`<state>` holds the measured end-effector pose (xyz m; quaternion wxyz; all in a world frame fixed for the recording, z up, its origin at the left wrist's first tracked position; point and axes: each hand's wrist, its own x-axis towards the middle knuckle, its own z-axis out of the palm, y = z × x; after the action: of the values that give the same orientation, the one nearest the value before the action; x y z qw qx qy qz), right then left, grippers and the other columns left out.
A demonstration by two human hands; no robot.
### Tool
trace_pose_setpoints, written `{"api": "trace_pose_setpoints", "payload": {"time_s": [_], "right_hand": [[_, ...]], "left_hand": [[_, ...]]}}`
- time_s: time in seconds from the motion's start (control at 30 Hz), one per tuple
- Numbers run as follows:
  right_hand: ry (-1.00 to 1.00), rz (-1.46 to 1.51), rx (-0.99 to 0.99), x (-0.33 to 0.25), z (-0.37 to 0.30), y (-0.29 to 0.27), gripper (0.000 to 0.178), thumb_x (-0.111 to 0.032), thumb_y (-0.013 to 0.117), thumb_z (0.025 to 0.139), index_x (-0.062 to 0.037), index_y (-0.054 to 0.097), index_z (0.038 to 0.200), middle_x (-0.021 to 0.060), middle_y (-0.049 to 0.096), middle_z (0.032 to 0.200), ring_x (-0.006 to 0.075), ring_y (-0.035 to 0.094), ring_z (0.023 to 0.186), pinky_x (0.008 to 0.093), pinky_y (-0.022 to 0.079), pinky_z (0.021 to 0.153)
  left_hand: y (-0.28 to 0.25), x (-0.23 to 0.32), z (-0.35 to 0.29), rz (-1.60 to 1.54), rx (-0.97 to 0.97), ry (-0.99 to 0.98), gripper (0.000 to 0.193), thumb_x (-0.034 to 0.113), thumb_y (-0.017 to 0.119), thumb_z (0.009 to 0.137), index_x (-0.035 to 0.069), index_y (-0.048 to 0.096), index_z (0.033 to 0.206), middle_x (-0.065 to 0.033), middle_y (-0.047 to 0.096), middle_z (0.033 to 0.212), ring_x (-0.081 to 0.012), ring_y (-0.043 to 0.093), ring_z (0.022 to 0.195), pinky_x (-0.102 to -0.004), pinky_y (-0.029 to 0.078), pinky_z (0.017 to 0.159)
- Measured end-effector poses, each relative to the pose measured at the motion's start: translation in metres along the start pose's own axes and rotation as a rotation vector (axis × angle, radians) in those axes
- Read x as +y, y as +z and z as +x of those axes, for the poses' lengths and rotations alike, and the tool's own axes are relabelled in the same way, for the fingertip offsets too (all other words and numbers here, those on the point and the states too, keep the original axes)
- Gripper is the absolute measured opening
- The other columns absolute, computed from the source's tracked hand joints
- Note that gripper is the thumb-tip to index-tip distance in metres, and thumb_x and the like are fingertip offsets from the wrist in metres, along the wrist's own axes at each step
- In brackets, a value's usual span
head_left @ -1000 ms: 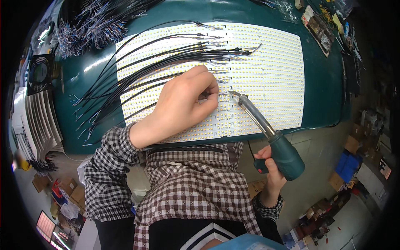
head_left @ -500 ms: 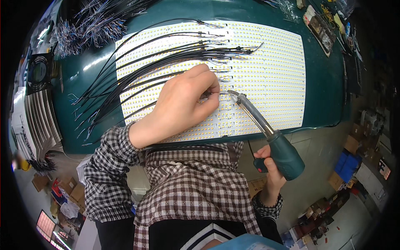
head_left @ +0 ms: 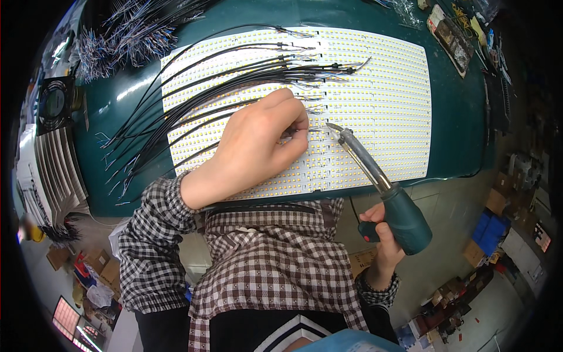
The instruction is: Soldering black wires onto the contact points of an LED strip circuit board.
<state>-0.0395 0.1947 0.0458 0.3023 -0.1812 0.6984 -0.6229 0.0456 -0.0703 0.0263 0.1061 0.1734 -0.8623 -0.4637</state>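
Observation:
A large white LED board [head_left: 378, 94] with rows of small yellow chips lies on the green table. My left hand [head_left: 246, 144] rests over it, thumb and fingertips pinching a cable whose thin wire ends [head_left: 315, 131] poke out toward the board's middle column of pads. In my right hand [head_left: 384, 243] is the dark green handle of a soldering iron [head_left: 403, 220], held at the near edge. Its bent tip points up and left, just right of those wire ends; whether it touches a pad I cannot tell. Several black cables [head_left: 220, 85] lie across the board's left half.
Bundles of stripped cables [head_left: 126, 44] lie at the far left, near a black fan [head_left: 56, 102] and a stack of white boards [head_left: 56, 170]. A dirty tray [head_left: 450, 41] sits at the far right of the green table [head_left: 457, 117]. Boxes stand on the floor.
The soldering iron's tip has shifted slightly right and up, away from the wire ends, and my right hand has moved a little right with it. My left hand keeps its place.

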Motion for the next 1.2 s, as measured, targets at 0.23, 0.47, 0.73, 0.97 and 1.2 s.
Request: {"api": "trace_pose_setpoints", "payload": {"time_s": [0.23, 0.47, 0.73, 0.97, 1.2], "right_hand": [[-0.043, 0.111, -0.069, 0.006, -0.002, -0.008, 0.027, -0.005, 0.069, 0.083, 0.0070, 0.059, 0.104, 0.0154, 0.061, 0.094, 0.0264, 0.062, 0.087, 0.0393, 0.057, 0.076], [-0.016, 0.102, 0.001, 0.003, -0.001, -0.008, 0.038, -0.011, 0.069, 0.085, 0.0078, 0.057, 0.115, 0.0188, 0.062, 0.106, 0.0299, 0.062, 0.101, 0.0359, 0.058, 0.076], [-0.012, 0.134, 0.020, 0.004, -0.002, -0.009, 0.042, -0.015, 0.069, 0.086, 0.0091, 0.055, 0.117, 0.0180, 0.062, 0.105, 0.0318, 0.062, 0.103, 0.0355, 0.059, 0.076], [-0.013, 0.132, 0.017, 0.002, -0.004, -0.009, 0.036, -0.013, 0.068, 0.086, 0.0089, 0.058, 0.112, 0.0181, 0.062, 0.100, 0.0291, 0.062, 0.099, 0.0373, 0.059, 0.074], [0.005, -0.005, 0.038, 0.000, -0.004, -0.002, 0.038, -0.026, 0.067, 0.085, 0.0095, 0.058, 0.094, 0.0185, 0.060, 0.087, 0.0245, 0.063, 0.076, 0.0337, 0.058, 0.067]], "left_hand": [[-0.001, 0.002, 0.000, -0.001, -0.011, -0.015, 0.005, 0.006, 0.061, 0.077, 0.004, 0.058, 0.080, -0.0092, 0.056, 0.079, -0.0271, 0.060, 0.070, -0.0364, 0.048, 0.060], [-0.010, 0.005, -0.003, 0.086, -0.054, 0.131, 0.012, 0.005, 0.067, 0.079, 0.003, 0.062, 0.089, -0.0089, 0.057, 0.082, -0.0230, 0.059, 0.068, -0.0302, 0.047, 0.059], [-0.002, 0.006, 0.003, 0.143, -0.022, 0.117, 0.010, 0.007, 0.064, 0.077, 0.004, 0.055, 0.081, -0.0103, 0.057, 0.078, -0.0299, 0.059, 0.070, -0.0387, 0.047, 0.059], [0.014, -0.001, 0.002, 0.071, 0.111, 0.081, 0.012, 0.003, 0.065, 0.074, 0.004, 0.055, 0.080, -0.0097, 0.056, 0.074, -0.0273, 0.059, 0.065, -0.0364, 0.047, 0.056], [0.017, -0.003, 0.001, 0.042, 0.143, 0.095, 0.011, 0.004, 0.065, 0.073, 0.004, 0.054, 0.078, -0.0095, 0.055, 0.074, -0.0270, 0.058, 0.064, -0.0361, 0.046, 0.056]]}}
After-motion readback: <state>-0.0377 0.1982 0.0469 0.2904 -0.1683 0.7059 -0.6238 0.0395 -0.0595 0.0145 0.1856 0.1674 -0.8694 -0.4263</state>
